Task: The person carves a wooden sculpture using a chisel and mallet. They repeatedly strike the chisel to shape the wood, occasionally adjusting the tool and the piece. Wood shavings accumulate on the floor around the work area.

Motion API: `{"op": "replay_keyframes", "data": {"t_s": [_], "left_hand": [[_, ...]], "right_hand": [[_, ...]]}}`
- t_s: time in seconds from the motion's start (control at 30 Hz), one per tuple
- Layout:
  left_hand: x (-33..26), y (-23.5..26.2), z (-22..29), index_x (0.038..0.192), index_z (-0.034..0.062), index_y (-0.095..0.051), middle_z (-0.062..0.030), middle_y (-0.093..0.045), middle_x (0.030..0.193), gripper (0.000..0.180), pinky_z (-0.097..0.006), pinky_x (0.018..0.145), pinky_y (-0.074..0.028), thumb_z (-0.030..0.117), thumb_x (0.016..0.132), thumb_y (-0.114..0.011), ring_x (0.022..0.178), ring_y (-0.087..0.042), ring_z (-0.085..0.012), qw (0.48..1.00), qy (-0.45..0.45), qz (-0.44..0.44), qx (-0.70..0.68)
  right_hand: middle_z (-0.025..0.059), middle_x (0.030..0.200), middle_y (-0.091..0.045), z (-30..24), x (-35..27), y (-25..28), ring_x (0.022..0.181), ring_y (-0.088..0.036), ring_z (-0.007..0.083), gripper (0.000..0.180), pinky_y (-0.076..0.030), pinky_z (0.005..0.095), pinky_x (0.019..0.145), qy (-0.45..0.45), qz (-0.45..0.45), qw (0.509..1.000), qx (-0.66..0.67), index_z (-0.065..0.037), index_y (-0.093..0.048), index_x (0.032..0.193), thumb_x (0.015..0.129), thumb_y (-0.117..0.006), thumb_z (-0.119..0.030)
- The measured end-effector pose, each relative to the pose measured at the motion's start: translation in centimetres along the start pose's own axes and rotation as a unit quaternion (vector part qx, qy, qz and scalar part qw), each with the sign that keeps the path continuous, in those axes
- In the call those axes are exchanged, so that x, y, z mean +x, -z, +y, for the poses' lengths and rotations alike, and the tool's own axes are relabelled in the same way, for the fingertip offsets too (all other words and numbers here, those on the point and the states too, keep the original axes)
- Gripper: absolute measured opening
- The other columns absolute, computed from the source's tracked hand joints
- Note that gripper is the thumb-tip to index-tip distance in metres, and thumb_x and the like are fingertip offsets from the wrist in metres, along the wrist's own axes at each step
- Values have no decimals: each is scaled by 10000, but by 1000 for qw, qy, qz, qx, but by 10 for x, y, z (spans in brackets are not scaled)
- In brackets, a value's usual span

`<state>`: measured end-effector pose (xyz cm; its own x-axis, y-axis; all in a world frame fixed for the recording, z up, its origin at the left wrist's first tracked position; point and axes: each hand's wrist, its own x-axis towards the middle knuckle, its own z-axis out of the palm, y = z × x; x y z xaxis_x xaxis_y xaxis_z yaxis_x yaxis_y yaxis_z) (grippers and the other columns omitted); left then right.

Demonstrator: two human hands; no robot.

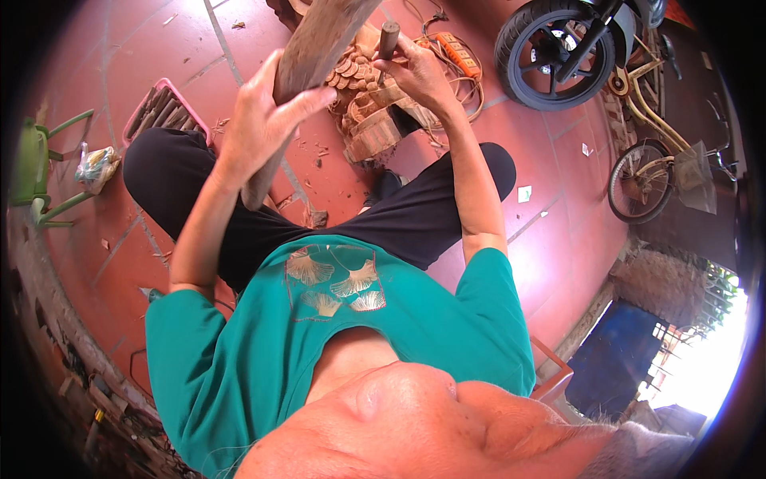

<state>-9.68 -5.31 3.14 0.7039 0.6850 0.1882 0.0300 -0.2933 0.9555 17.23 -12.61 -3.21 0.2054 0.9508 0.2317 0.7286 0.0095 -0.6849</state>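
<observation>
My left hand [267, 120] is wrapped round a thick, club-shaped wooden mallet [323, 44], its broad end up and away from me and its narrow end by my left thigh. In my right hand [419, 76] a chisel [388, 38] stands nearly upright, its round wooden handle top showing between the fingers. The chisel's tip is hidden. Beneath it a brown wood carving [375, 137] with scale-like relief lies on the floor in front of me, between my knees. The mallet's head covers part of the carving's left side and appears apart from the chisel.
A pink basket [206, 126] of several long tools stands beyond my left knee. An orange power strip [459, 54] and coiled cords lie right of the carving. A motorcycle wheel [519, 76], bicycle [638, 182] and green plastic chair [32, 164] stand around. Wood chips litter the tiles.
</observation>
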Motion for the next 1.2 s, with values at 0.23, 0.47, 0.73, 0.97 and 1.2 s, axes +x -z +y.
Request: {"op": "replay_keyframes", "data": {"t_s": [0.23,0.47,0.73,0.97,1.2], "left_hand": [[50,8,8,1198,-28,-558,-137,-637,734,574,-351,620,-513,420,894,-748,616,-628,-180,981,-64,-68,172],[55,7,-19,1242,-20,-557,-128,-632,708,637,-377,626,-524,470,879,-741,608,-650,-213,972,-35,-106,207],[52,7,-5,1198,-14,-579,-98,-616,674,563,-311,536,-506,424,891,-755,575,-634,-145,987,-43,-23,153],[52,8,-4,1230,-36,-577,-144,-655,818,662,-360,664,-529,503,878,-730,684,-640,-195,974,50,-154,161],[56,7,-13,1244,-27,-585,-121,-672,882,681,-331,732,-522,517,864,-739,778,-645,-171,984,15,-112,139]], "right_hand": [[128,919,-707,5,3,-7,856,-705,266,254,-527,373,759,30,24,998,44,-33,-614,1101,913,-724,-162],[149,899,-686,8,5,-3,819,-689,301,286,-516,396,728,57,33,998,13,-40,-605,1102,896,-735,-188],[139,897,-692,4,4,-9,823,-690,290,284,-516,392,733,43,38,998,-4,-42,-611,1110,910,-730,-206],[189,952,-718,35,8,-1,838,-695,282,271,-517,386,738,-25,56,993,98,-21,-631,1123,922,-705,-186],[108,1033,-699,42,4,8,939,-702,186,166,-596,321,829,-100,82,986,102,17,-597,1146,1003,-598,-69]]}}
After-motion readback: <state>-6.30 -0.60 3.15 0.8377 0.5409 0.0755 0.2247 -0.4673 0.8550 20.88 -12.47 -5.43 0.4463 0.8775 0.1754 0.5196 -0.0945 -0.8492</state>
